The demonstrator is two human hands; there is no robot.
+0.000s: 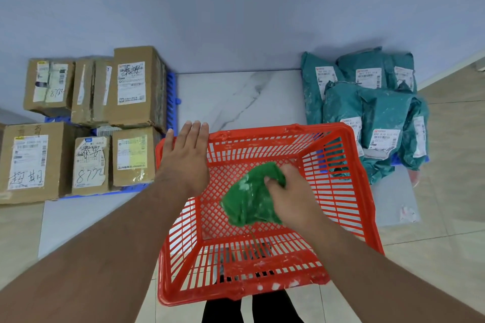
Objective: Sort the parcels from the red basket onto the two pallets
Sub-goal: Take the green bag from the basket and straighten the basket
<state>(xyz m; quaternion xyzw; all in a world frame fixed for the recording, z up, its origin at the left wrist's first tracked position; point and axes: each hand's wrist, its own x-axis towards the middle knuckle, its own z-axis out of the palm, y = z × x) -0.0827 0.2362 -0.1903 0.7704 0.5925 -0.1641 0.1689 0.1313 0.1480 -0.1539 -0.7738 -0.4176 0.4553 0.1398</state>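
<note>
Inside the red basket [338, 136], on its mesh floor near the middle: one green soft parcel [248, 198], crumpled, flecked white; the only item visible in the basket, so probably the last to sort

Right hand [290, 195]: reaching down into the basket, fingers curled round the parcel's upper right edge, thumb side pressed into the wrapping; a grip suited to lifting a limp bag out by a bunched fold

Left hand [185, 155]: laid flat, palm down, on the basket's far left corner rim, fingers straight and close together, holding nothing; judged to be steadying the tilted basket while the other hand draws the parcel out

Right of the basket: pile of teal soft parcels [380, 110] with white labels, overlapping one another, a blue pallet edge [396, 158] showing under them; like goes with like, so this is the likely home for the green parcel. The basket's high right wall stands between the parcel and that pile and must be cleared first

Left of the basket: cardboard boxes [131, 86], labelled, some with handwritten marks, packed close in two rows on a blue slatted pallet [172, 102]; no soft bags among them

Between the two pallets: white marbled floor slab [236, 97], pale wall behind; beige tiles to the far right
</note>
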